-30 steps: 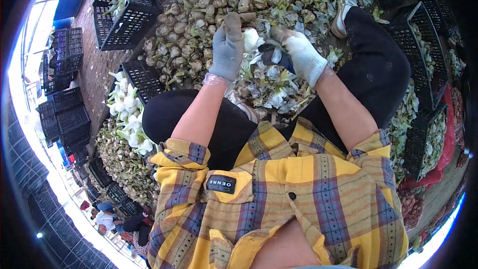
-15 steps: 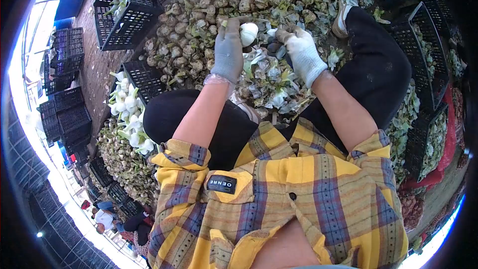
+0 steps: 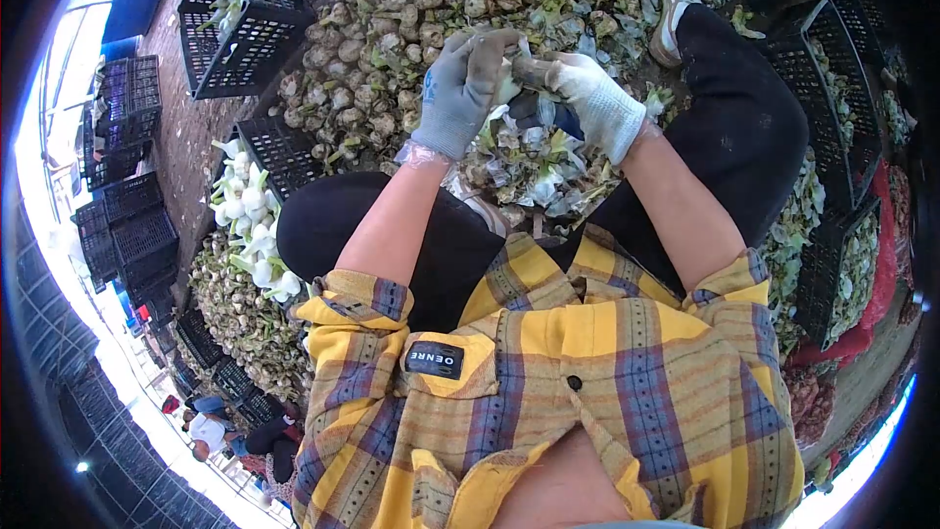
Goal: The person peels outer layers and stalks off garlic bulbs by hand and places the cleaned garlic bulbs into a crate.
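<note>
My left hand, in a grey-coated knit glove, has its fingers curled round a garlic bulb, mostly hidden by the glove. From the other side my right hand, in a white knit glove with soiled fingertips, closes on the same bulb. A dark, rounded object shows under the right fingers; its kind is not clear. Below both hands lies a heap of loose garlic skins and leaf scraps. Unpeeled, soil-covered garlic bulbs spread over the ground just beyond.
Cleaned white garlic fills a black crate by my left knee. Another black crate stands at far left. Crates holding scraps line the right side. More bulbs lie at left; people sit at lower left.
My hands have come together: the left turned inward with the white bulb, now largely covered, and the right moved left to meet it.
</note>
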Demonstrator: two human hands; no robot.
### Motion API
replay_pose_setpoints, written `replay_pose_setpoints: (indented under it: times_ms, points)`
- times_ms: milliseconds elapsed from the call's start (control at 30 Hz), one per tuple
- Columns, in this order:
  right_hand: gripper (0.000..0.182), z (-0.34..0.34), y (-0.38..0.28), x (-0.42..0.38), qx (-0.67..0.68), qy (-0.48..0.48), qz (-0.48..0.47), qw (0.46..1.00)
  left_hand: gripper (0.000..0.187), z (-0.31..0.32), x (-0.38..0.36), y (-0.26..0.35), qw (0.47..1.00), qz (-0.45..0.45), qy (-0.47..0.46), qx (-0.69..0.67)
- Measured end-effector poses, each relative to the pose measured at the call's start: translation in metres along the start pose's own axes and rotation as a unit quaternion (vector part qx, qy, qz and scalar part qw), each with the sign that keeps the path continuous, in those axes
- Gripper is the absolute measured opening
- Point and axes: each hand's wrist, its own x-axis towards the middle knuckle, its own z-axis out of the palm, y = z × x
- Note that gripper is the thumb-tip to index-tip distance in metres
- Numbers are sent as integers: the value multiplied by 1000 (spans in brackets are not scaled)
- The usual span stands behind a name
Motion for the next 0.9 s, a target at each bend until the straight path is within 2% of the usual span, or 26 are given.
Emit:
replay_pose_setpoints:
  times_ms: [33,100,233,333,433,533,600,633,700,733,767,900]
  points:
    - [25,-2,1,2,-26,12,-7,1000,51,2,0,-3,1000,-1,8,11]
    - [24,-5,5,8,-78,37,-21,996,46,5,-2,-5,1000,-15,17,-4]
    - [23,-3,6,11,-87,49,-23,995,38,7,-4,-1,996,-61,31,-64]
    - [23,1,0,7,-107,55,-16,993,38,6,-4,1,996,-64,27,-47]
    - [22,5,-4,0,-110,52,-23,992,39,10,-4,-7,992,-71,50,-90]
    - [22,0,8,8,-118,72,-34,990,40,6,-4,-7,997,-64,30,-32]
    - [21,1,9,9,-110,75,-57,989,37,13,-6,-16,990,-75,76,-95]
    - [22,1,9,8,-157,90,-56,982,36,18,-8,-22,984,-80,98,-127]
    - [24,4,7,6,-247,119,-55,960,37,26,-12,-28,990,-72,109,-50]
    - [25,4,9,8,-242,124,-74,959,38,28,-11,-28,991,-68,115,-10]
    - [26,5,15,10,-236,130,-92,959,42,29,-11,-29,975,-145,104,-135]
    - [28,-6,24,23,-160,185,-87,966,43,20,-1,-5,922,-278,102,-250]
